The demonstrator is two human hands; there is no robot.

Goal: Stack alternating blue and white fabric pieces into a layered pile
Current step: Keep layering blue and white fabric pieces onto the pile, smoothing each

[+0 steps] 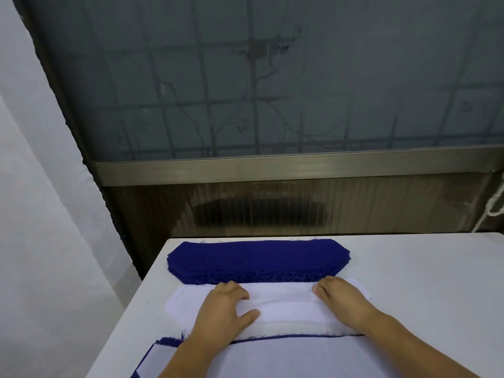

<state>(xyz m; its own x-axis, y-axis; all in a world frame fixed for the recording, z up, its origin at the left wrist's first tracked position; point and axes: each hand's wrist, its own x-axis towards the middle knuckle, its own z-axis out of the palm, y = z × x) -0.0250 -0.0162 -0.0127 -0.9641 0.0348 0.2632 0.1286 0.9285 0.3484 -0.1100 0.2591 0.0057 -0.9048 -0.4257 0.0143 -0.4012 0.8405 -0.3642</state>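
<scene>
A thick stack of dark blue fabric pieces (256,261) lies at the far side of the white table (425,282). Just in front of it sits a stack of white fabric pieces (283,306). My left hand (223,309) rests on the left part of the white stack, fingers curled at the top piece with the thumb spread to the right. My right hand (341,298) lies on its right part, fingers bent at the top piece's far edge. Nearest to me is the layered pile (286,358), white on top with blue edges showing beneath.
A grey wall panel (41,214) stands to the left of the table. Behind the table is a frosted window with a metal sill (294,167) and a dark ribbed panel under it. A white cord (493,208) hangs at the far right.
</scene>
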